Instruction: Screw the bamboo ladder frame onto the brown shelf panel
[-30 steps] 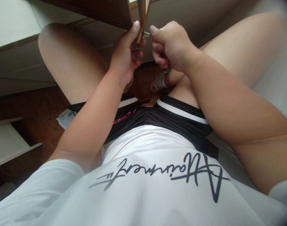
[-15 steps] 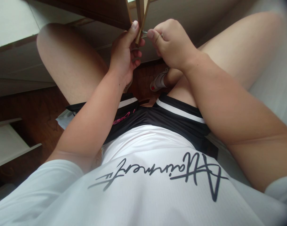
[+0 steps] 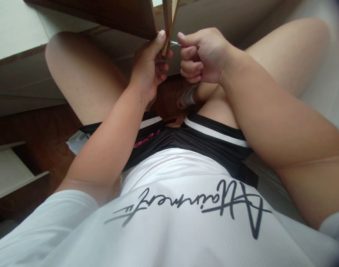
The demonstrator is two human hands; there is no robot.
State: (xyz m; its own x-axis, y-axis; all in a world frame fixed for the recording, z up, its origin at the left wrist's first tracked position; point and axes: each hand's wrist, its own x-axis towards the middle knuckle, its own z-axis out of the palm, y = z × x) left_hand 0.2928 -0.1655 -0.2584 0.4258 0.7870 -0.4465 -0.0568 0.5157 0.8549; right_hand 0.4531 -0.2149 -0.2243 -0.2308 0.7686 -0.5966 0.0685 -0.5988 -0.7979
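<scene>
My left hand (image 3: 149, 61) is closed around the lower end of a narrow wooden strip (image 3: 166, 47), its thumb on the near side and the fingers behind. A second wooden piece (image 3: 165, 15) stands close beside the strip, and both run up out of view. My right hand (image 3: 204, 55) is curled just to the right, pinching a thin metal rod (image 3: 175, 43) between thumb and forefinger. The rod's tip meets the side of the strip. Whether the rod is a tool or a fastener cannot be made out, since its other end is inside my fist.
A dark wooden panel (image 3: 110, 15) slants in at the top, left of the strip. A pale board (image 3: 16, 29) fills the upper left, above my knee. A white shelf-like piece (image 3: 10, 170) stands at the left over the brown wooden floor (image 3: 58, 137).
My right hand has turned at the wrist and drawn slightly right, so its curled fingers and more of the metal rod show. My left hand and the strip have shifted slightly down in view.
</scene>
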